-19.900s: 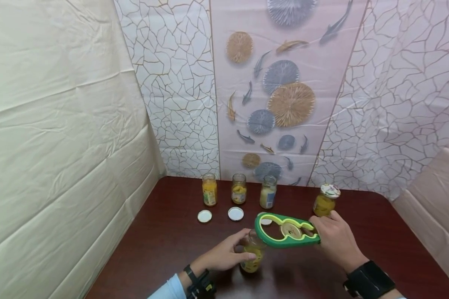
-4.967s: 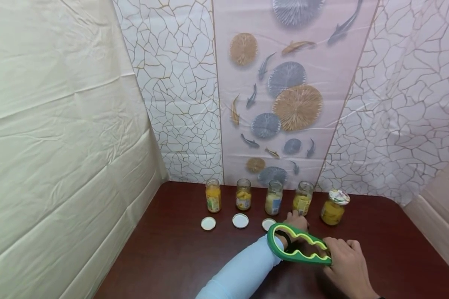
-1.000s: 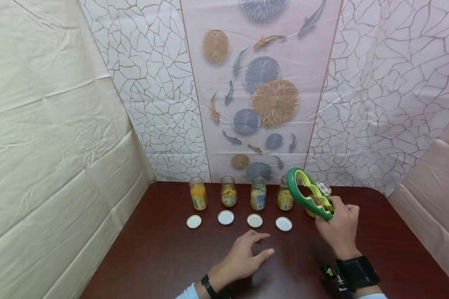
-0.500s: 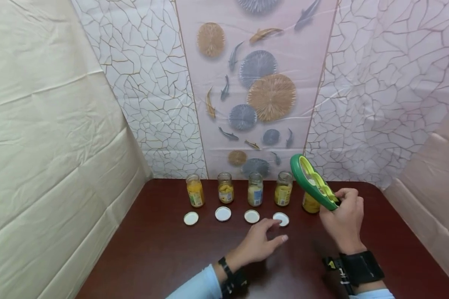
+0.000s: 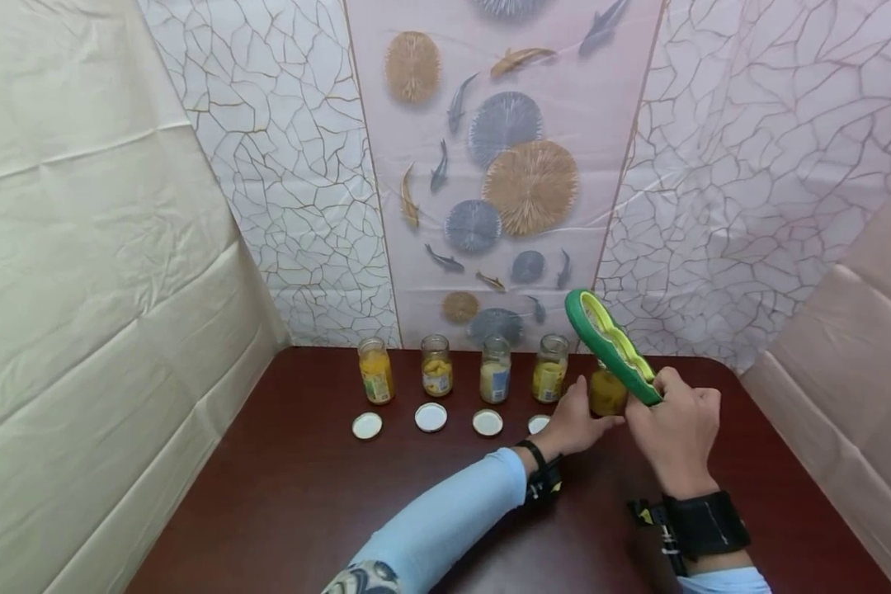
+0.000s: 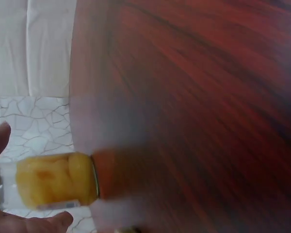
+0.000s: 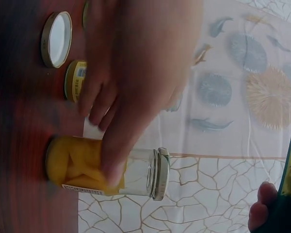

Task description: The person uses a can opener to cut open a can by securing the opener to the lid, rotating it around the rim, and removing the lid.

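Note:
My left hand (image 5: 575, 422) reaches to the lidded jar of yellow fruit pieces (image 5: 607, 392) at the right end of the row. In the left wrist view its spread thumb and fingers lie on either side of that jar (image 6: 58, 179), with a gap on at least one side. The right wrist view shows the lid (image 7: 161, 174) on the jar and the left thumb in front of the glass. My right hand (image 5: 679, 425) grips a green jar opener (image 5: 609, 346) with a lime inner edge, raised above and partly hiding the lidded jar.
Left of that jar stand several lidless jars: orange fruit (image 5: 375, 375), yellow pieces (image 5: 436, 371), pale contents (image 5: 495, 375) and yellow fruit (image 5: 550, 373). White-lined lids (image 5: 431, 417) lie in front of them on the dark red table (image 5: 304, 495). A patterned cloth (image 5: 327, 247) hangs behind.
The fourth jar, held in my left hand earlier, now stands lidless in the row, its lid before it. My left hand has just moved right to the lidded jar; the right keeps the opener, tilting it upward.

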A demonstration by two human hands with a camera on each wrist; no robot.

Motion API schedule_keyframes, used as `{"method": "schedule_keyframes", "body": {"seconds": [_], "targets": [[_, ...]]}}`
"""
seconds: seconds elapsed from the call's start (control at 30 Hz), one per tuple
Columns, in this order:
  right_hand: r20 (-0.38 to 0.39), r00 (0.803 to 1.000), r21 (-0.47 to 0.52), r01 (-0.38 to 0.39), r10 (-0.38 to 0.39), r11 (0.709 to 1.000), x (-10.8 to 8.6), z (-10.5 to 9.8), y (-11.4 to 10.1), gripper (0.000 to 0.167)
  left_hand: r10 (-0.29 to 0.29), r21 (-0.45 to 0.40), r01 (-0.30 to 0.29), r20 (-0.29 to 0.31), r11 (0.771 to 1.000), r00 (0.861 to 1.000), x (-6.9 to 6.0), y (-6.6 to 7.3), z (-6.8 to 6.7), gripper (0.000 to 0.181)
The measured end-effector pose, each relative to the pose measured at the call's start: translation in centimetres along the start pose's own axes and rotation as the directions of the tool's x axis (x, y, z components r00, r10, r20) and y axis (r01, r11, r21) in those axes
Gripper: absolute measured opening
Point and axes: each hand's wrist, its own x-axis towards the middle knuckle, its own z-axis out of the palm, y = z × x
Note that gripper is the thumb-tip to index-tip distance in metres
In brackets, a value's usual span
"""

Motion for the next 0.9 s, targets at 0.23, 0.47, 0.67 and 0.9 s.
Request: {"method": "schedule_keyframes", "body": {"seconds": [0.23,0.47,0.67,0.9], "targets": [[-0.022,1.000,0.042,-0.020,0.021,0.999,0.7,-0.2,-0.5,0.033,-0.006,-0.049,-0.006,-0.230,0.999,0.973,3.4,-1.1,3.1,0.074],[0.015,0.999,0.073,-0.049,0.048,0.996,0.0,-0.3,-0.7,0.036,-0.127,-0.058,0.115,-0.261,0.992,0.957,4.3,-0.8,4.0,0.073],[0.067,0.994,0.053,-0.091,0.087,0.994,-0.3,0.2,-0.4,0.033,-0.081,-0.061,0.067,-0.259,0.996,0.962,5.3,-1.4,4.2,0.061],[0.087,0.990,-0.001,-0.108,0.107,0.994,0.0,0.4,-0.1,0.034,0.051,-0.069,-0.075,-0.297,0.995,0.953,7.9,-4.9,5.7,0.057]]}}
